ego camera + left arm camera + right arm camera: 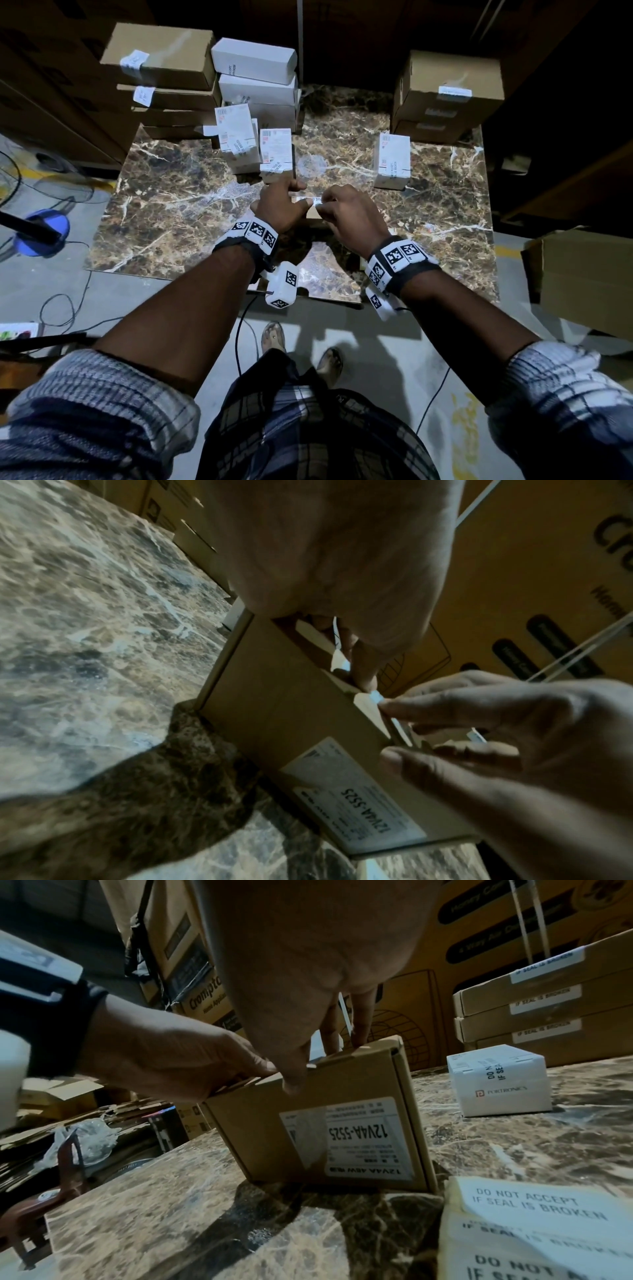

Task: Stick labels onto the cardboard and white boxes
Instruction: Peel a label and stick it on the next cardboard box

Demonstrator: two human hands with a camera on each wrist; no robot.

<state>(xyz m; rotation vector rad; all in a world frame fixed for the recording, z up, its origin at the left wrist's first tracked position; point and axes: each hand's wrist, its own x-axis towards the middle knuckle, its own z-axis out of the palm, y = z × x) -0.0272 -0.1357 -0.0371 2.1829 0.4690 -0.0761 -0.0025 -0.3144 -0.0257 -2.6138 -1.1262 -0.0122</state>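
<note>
A small cardboard box [329, 1118] stands on the marble tabletop [178, 219], between both hands. A white label [317, 202] lies across its top edge. The left hand [279, 205] grips that edge with curled fingers; the right hand [349, 214] pinches the label's end. Just beside the box lies a stack of seal labels [537, 1229]. A white box [392, 161] stands near on the right, cardboard stacks [445, 92] behind it, and more white boxes [257, 137] crowd the far left.

dim overall | glare on marble table [191, 192] | edges warped, dark | wrist views soft, noisy
</note>
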